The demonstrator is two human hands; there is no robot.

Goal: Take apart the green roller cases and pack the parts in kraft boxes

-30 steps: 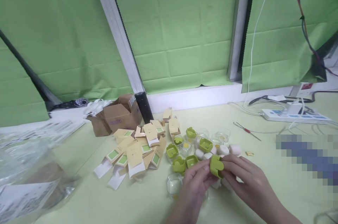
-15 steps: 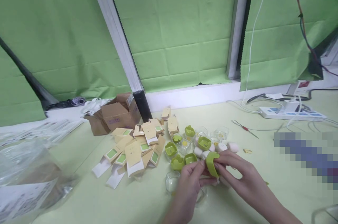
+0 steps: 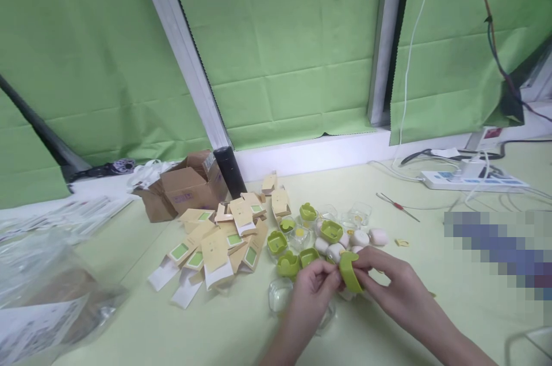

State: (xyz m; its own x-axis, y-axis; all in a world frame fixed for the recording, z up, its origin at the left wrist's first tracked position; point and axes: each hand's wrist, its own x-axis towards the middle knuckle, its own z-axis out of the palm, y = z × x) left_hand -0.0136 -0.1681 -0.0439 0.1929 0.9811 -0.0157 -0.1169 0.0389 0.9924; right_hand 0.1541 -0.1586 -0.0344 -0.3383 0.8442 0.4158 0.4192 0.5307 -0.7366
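The green shell [image 3: 350, 275] is held up between the two hands, over the near edge of the cluster on the table [image 3: 172, 337]. The right hand [image 3: 397, 282] grips it in a narrow hold at its right side, fingers over the top and thumb below. The left hand [image 3: 314, 291] is pinched nearly closed at its left edge; the tips are partly hidden, so I cannot tell whether they also hold something small.

The shell looks smooth and curved, so uneven pressure from the fingertips could make it twist or spring out. If dropped, it would likely land among the white pods [image 3: 359, 237] just beyond, which look rounded enough to roll when knocked. A see-through cup [image 3: 326, 320] lies below the left wrist and another [image 3: 280, 295] just left of it; a lowered forearm could push either aside.

Farther out, more green pieces [image 3: 331, 231] crowd up to the left fingers, leaving little room on that side. A yellow clip [image 3: 402, 243] lies loose beyond the right hand, small enough to be swept away by a sleeve. A red-handled tool [image 3: 397, 205] and the power strip [image 3: 474, 182] with its cables are well apart, while cartons [image 3: 214, 251] heap up to the left, before the brown box [image 3: 187, 187]
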